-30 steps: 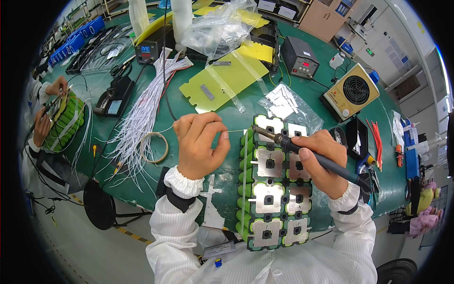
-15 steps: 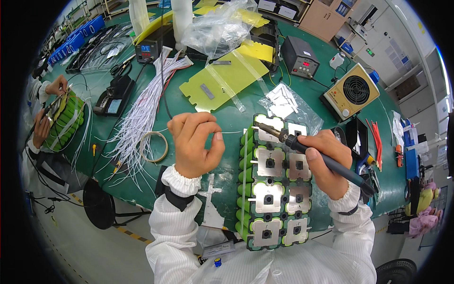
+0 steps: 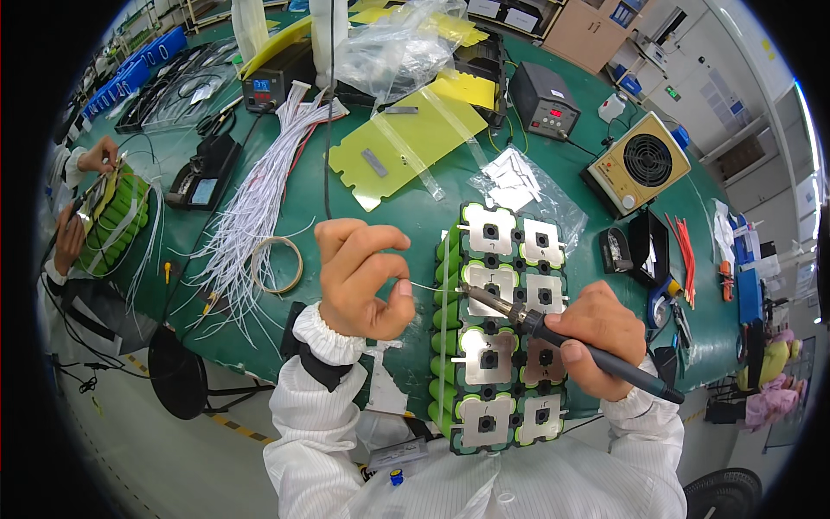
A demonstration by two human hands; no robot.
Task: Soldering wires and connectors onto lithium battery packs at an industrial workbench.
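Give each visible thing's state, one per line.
Battery pack: plated side up
Soldering iron: held, tip at pack
Thin wire: held out toward iron
Grey control unit: red display lit
Tan fan: cannot tell if running
Tape roll: lying flat
White wires: bundled, ends fanned out

A battery pack [image 3: 508, 331] of green cylindrical cells lies along the tabletop's [image 3: 415, 223] near edge, topped by two columns of four squarish silver plates. A dark-handled soldering iron [image 3: 536, 325], gripped in the right hand [image 3: 601, 333], slants over it, tip leftward. Thin solder wire [image 3: 430, 287] runs from the left hand [image 3: 365, 281] toward that tip.
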